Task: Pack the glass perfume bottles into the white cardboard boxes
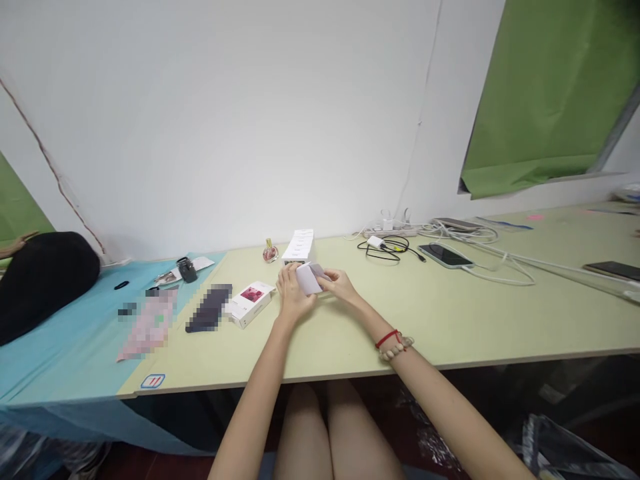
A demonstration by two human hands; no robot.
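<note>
Above the table's pale yellow-green top, my left hand (pixel 294 295) is closed around a small white cardboard box (pixel 308 279) with a flap standing up. From the other side, the fingers of my right hand (pixel 341 287) pinch the box's open end. Whether anything is inside cannot be made out. Just behind my hands is a row of white boxes (pixel 300 244), partly hidden by my left hand. A white box with a dark pink picture (pixel 251 303) lies to the left of my left hand.
A small perfume bottle (pixel 270 251) stands near the wall. Left lie a blurred dark item (pixel 210 308), a blurred pink item (pixel 150 323) and a dark jar (pixel 187 269) on blue cloth. Right are a black cable (pixel 393 248), a phone (pixel 446 255) and white cables (pixel 500 257).
</note>
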